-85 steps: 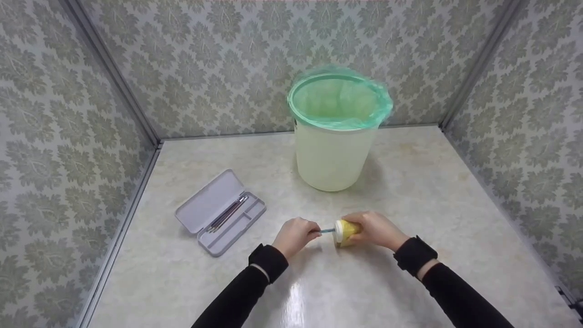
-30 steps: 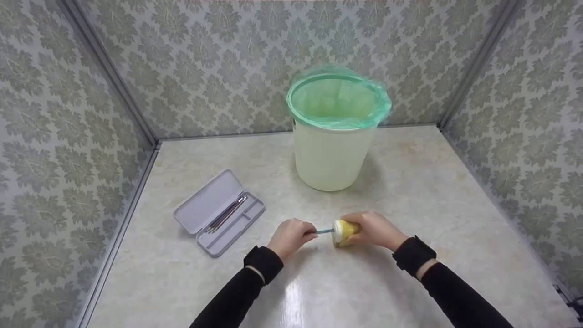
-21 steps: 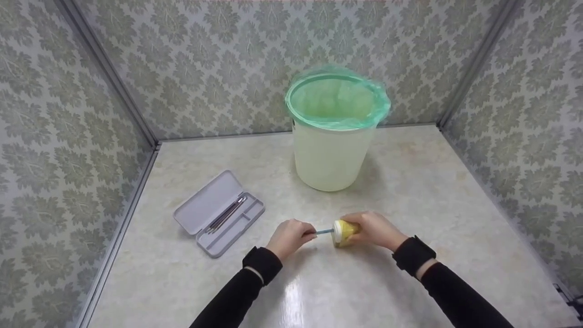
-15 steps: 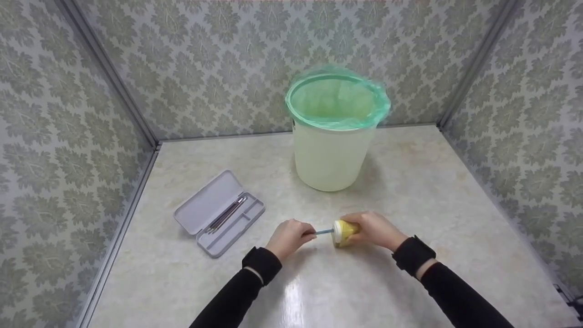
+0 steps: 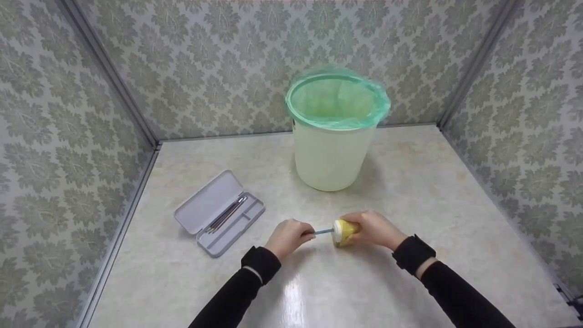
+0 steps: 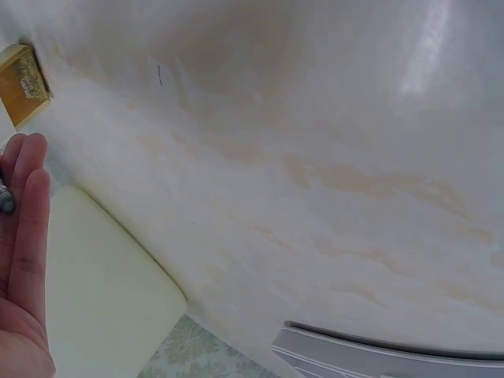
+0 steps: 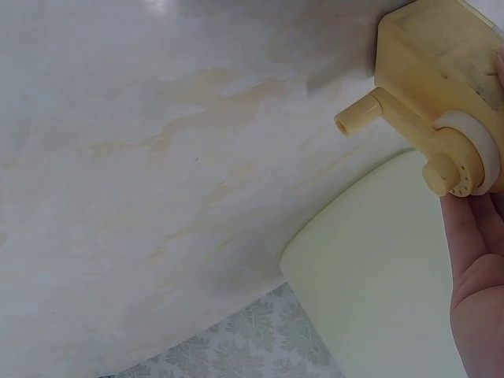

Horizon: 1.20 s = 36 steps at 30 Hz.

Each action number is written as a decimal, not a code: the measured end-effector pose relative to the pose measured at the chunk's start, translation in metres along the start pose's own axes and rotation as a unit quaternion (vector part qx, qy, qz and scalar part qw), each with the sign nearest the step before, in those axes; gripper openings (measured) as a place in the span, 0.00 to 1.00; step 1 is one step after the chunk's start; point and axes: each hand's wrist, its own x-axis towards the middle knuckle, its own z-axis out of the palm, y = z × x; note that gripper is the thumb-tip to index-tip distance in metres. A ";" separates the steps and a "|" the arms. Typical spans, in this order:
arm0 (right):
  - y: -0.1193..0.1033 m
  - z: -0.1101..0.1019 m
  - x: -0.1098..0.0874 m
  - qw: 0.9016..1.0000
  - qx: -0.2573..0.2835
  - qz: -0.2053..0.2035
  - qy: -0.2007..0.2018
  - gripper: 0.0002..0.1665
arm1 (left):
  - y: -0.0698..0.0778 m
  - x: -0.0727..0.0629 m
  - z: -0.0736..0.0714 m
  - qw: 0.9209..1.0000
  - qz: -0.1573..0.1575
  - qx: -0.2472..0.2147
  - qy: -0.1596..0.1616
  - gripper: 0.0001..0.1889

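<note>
My left hand [image 5: 288, 238] pinches a blue pencil [image 5: 324, 231] between thumb and fingers. The pencil's far end meets the white front of a yellow crank pencil sharpener [image 5: 347, 231], held low over the table by my right hand [image 5: 377, 230]. In the right wrist view the sharpener's crank [image 7: 405, 126] juts out, with fingers [image 7: 468, 236] beneath it. From the left wrist, the shavings drawer [image 6: 24, 85] shows at the edge, and a dark pencil end [image 6: 5, 198] pokes out by the fingers. The pencil's point is hidden.
An open lilac pencil case [image 5: 218, 248] with several pencils [image 5: 227, 215] lies to the left. Behind the hands stands a pale bin [image 5: 330, 159] lined with a green bag [image 5: 382, 107]. Patterned wall panels [image 5: 227, 68] enclose the table [image 5: 410, 182] at the back and sides.
Since the oldest frame, my left hand has shifted slightly left, and more of the pencil shows between it and the sharpener. The right hand keeps its place around the sharpener.
</note>
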 end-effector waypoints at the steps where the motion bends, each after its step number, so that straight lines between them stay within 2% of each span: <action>1: 0.000 0.000 0.000 1.000 -0.001 0.000 0.000 0.26 | 0.000 0.000 0.000 1.000 0.000 0.000 -0.001 0.05; 30: 0.002 -0.002 0.000 1.000 -0.017 -0.021 0.003 0.28 | -0.002 -0.003 -0.002 1.000 0.006 -0.002 -0.005 0.05; 36: 0.000 -0.001 0.000 1.000 -0.013 -0.013 -0.001 0.28 | -0.003 -0.004 -0.002 1.000 0.009 0.003 -0.004 0.05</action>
